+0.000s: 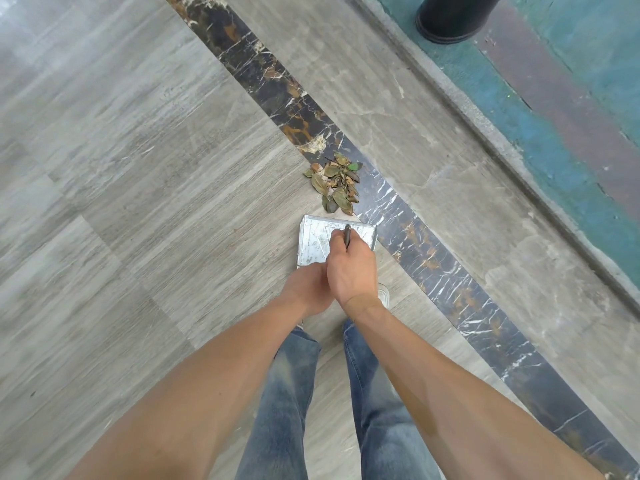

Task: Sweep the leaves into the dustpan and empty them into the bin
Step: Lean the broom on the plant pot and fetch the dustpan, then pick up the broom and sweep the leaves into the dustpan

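Note:
A small pile of dry green and brown leaves [335,183] lies on the floor at the edge of the dark marble strip. Just in front of it, nearer to me, a flat metal dustpan [313,239] rests on the grey floor with its mouth toward the leaves. My right hand [351,268] is over the dustpan, closed around a thin dark handle [347,233] whose end shows past my fingers. My left hand [306,289] is pressed against my right wrist, its fingers curled under and hidden. A black round bin [453,17] stands at the top, on the teal floor.
A dark marble strip [433,265] runs diagonally across the grey floor. A raised stone kerb [485,133] separates it from the teal painted ground [561,140] with the bin. My jeans-clad legs [294,393] and a shoe [383,294] are below the hands.

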Available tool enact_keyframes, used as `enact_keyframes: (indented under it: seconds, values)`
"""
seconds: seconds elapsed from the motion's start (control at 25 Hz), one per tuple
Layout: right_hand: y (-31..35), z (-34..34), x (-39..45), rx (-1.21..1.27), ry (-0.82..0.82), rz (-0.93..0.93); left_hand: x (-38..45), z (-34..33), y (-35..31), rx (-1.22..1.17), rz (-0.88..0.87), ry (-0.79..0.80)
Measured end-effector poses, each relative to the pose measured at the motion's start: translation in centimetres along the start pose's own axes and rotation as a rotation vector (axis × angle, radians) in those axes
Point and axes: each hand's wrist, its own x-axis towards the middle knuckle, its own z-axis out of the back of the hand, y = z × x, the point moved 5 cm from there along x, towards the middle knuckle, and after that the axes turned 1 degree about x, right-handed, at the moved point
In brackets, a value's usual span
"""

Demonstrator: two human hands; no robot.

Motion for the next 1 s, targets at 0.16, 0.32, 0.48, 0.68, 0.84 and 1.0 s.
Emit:
enact_keyframes:
  seconds: [0.16, 0.32, 0.48, 0.68, 0.84, 1.0]
  values:
    - [1.1, -0.1, 1.4, 0.031, -0.016, -0.002, 0.6, 1.5, -0.1, 0.0, 0.01, -0.036]
    - [0.5, -0.4, 1.3, 0.035, -0.01, -0.013, 1.4, 0.4, 0.6, -0.04, 0.005, -0.03]
    - [-2.1, -1.6, -0.7, 0.021, 0.042, -0.041, 0.7, -2.0, 2.0, -0.115, -0.016, 0.024]
    - [-2.9, 0.0, -2.1, -0.125, 0.013, -0.075, -2.9, -0.4, 4.9, -0.274, 0.046, -0.056]
    - [0.7, 1.7, -4.0, -0.277, 0.019, -0.028, -9.4, 6.0, 6.9, -0.277, -0.018, -0.244]
    - [10.5, 2.0, -8.4, -0.472, -0.056, 0.259, -19.2, 15.4, 9.6, -0.151, -0.156, -0.499]
